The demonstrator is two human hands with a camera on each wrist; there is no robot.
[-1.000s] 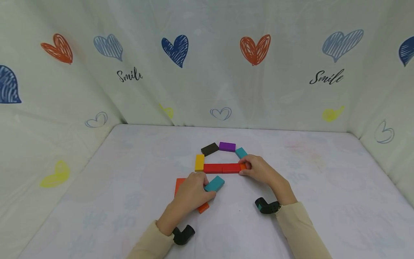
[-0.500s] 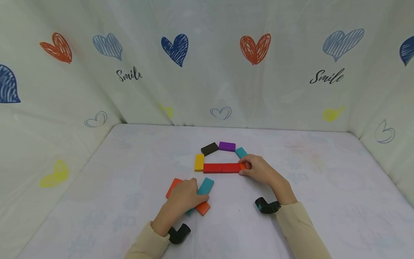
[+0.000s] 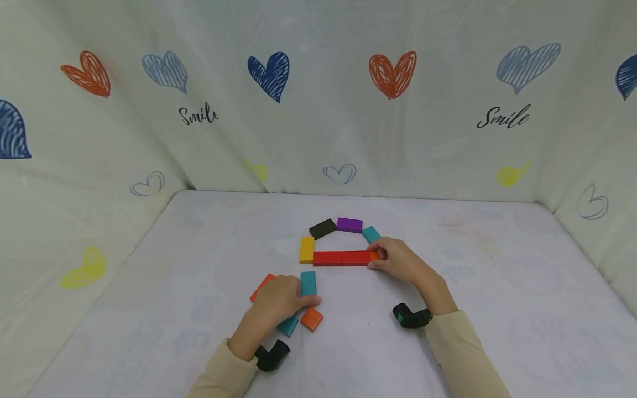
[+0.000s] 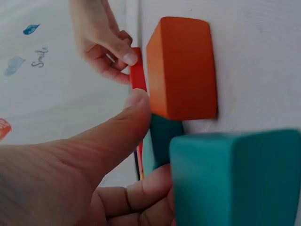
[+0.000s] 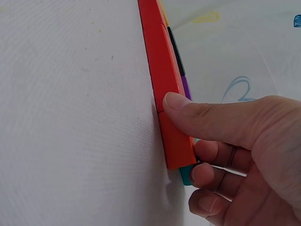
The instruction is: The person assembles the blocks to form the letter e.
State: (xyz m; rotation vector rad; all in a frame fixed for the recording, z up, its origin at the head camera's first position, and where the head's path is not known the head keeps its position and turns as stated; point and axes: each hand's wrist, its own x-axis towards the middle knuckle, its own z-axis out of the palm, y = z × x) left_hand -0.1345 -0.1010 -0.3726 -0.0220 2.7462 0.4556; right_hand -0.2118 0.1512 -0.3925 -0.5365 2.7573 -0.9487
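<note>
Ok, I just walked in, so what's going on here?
A person is arranging coloured blocks on a white-covered table. The right hand pinches an orange block at the end of two red blocks. With a yellow block, a dark block, a purple block and a teal block, these outline a rough ring. Nearer the person, the left hand has thumb and fingers around another teal block, with more loose blocks beside it.

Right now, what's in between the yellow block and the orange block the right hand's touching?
Two red blocks, end to end, lie between the yellow block and orange block, in the head view.
</note>
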